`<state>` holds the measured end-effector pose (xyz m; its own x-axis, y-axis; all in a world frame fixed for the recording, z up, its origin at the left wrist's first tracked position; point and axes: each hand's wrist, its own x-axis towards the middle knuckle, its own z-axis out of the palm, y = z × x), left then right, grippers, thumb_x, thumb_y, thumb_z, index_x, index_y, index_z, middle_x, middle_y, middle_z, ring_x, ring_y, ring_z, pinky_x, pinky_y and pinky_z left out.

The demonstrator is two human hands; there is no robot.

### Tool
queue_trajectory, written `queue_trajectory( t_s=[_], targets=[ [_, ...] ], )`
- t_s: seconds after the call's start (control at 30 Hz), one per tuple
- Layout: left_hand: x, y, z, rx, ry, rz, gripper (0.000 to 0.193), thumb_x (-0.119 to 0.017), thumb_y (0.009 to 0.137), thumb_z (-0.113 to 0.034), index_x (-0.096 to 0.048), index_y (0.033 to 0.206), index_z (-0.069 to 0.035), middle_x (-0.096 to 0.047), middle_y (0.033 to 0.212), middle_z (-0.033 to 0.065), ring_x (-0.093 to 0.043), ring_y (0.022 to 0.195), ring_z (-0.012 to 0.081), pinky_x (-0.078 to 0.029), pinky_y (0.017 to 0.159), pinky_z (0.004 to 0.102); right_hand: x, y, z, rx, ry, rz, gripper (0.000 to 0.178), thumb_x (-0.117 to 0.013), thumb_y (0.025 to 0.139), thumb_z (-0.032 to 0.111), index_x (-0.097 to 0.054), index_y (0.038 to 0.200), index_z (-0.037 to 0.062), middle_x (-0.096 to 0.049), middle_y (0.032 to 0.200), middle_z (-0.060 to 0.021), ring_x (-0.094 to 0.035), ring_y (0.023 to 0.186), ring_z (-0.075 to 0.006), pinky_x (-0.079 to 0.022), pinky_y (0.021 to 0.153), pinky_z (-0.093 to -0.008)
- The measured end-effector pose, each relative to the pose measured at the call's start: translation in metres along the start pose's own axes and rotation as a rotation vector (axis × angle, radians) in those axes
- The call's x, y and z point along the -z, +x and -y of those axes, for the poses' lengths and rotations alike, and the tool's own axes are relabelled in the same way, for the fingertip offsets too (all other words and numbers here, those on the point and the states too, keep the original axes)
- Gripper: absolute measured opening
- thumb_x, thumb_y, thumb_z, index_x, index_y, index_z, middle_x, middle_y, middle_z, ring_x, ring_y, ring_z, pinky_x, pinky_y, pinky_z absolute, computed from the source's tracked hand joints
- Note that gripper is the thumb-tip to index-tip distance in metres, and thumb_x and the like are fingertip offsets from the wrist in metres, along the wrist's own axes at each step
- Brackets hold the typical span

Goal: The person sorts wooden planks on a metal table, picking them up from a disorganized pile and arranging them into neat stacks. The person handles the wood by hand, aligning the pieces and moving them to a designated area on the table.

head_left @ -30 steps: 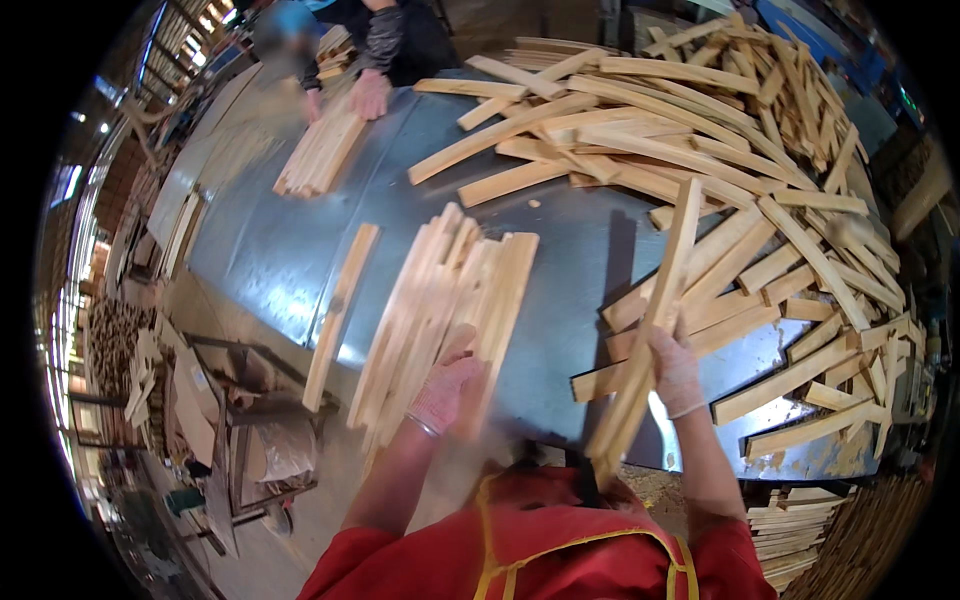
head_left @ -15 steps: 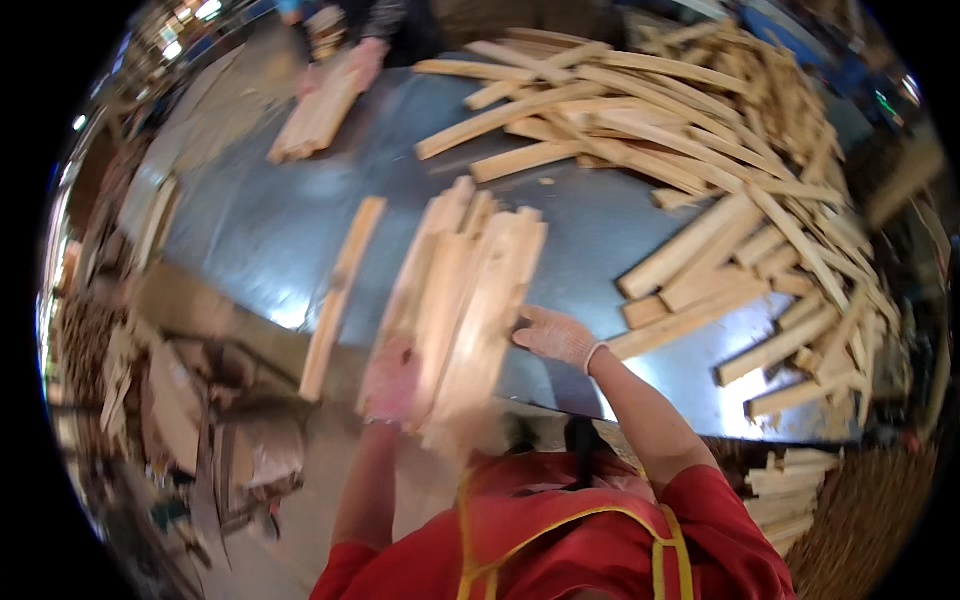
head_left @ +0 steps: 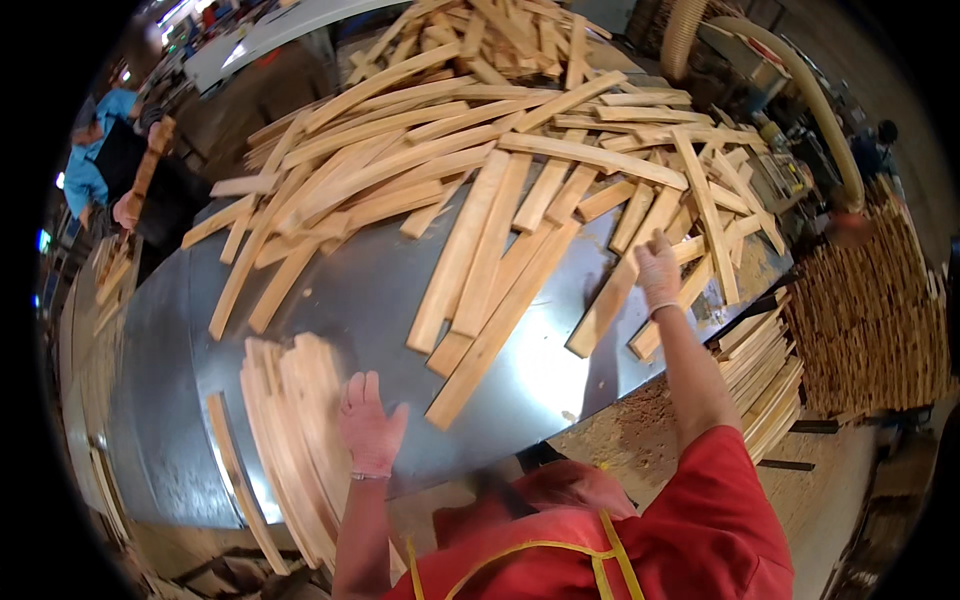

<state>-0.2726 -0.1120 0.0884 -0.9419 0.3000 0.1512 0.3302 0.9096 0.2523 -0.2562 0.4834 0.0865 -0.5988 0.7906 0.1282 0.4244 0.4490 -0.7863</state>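
Observation:
My left hand (head_left: 371, 425), in a pale knit glove, is open with its fingers stretched out beside a row of wooden slats (head_left: 300, 410) on the metal table's near left edge. These slats lie side by side and overhang the edge. To their left lies one separate slat (head_left: 240, 475). My right hand (head_left: 657, 270), gloved too, is reached out to the right with its fingers closed around the upper part of a slat (head_left: 604, 312) in the loose pile. Several longer slats (head_left: 500, 290) lie slanted between my two hands.
A big loose pile of slats (head_left: 400, 150) covers the far side of the metal table (head_left: 370, 300). At the far left a co-worker (head_left: 120, 150) in blue holds a piece of wood. Stacked wood (head_left: 870, 310) and a flexible hose (head_left: 815, 90) stand at the right.
The view has swung to the right. My left hand has let go of the row of slats. My right hand has moved from beside that row to a slat in the right-hand pile.

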Motion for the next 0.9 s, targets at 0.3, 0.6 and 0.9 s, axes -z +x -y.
queue_trajectory(
  t_s=[0.3,0.6,0.9],
  targets=[
    [-0.071,0.165,-0.098,0.161,-0.147,0.241,0.089,-0.086,0.081,-0.040,-0.047,0.153,-0.005,-0.062,0.141,0.0224,-0.056,0.133,0.0435,-0.047,0.112,0.0507,0.128,0.112,-0.067,-0.151,-0.748,-0.075,0.079,-0.073,0.086,0.046,-0.054,0.149,0.0011,-0.060,0.147,-0.0272,-0.060,0.134,-0.0443,-0.048,0.113,-0.0508],
    [-0.038,0.121,-0.078,0.584,-1.403,0.872,0.057,-0.077,0.090,-0.018,-0.061,0.141,0.002,-0.070,0.119,0.0037,-0.065,0.108,0.0144,-0.052,0.099,0.0346,0.129,0.116,-0.089,-0.271,0.019,0.208,0.042,-0.074,0.097,0.031,-0.065,0.128,0.0038,-0.068,0.096,-0.0078,-0.068,0.084,-0.0223,-0.058,0.077,-0.0372],
    [0.016,-0.082,-0.036,0.688,-1.067,0.184,0.043,-0.069,0.092,-0.008,-0.068,0.135,-0.004,-0.070,0.105,-0.0035,-0.062,0.096,0.0053,-0.053,0.085,0.0259,-0.008,-0.201,0.112,-0.503,0.839,1.022,0.037,-0.061,0.091,0.002,-0.062,0.128,-0.0026,-0.072,0.113,-0.0167,-0.072,0.103,-0.0313,-0.061,0.091,-0.0442]
  ],
)
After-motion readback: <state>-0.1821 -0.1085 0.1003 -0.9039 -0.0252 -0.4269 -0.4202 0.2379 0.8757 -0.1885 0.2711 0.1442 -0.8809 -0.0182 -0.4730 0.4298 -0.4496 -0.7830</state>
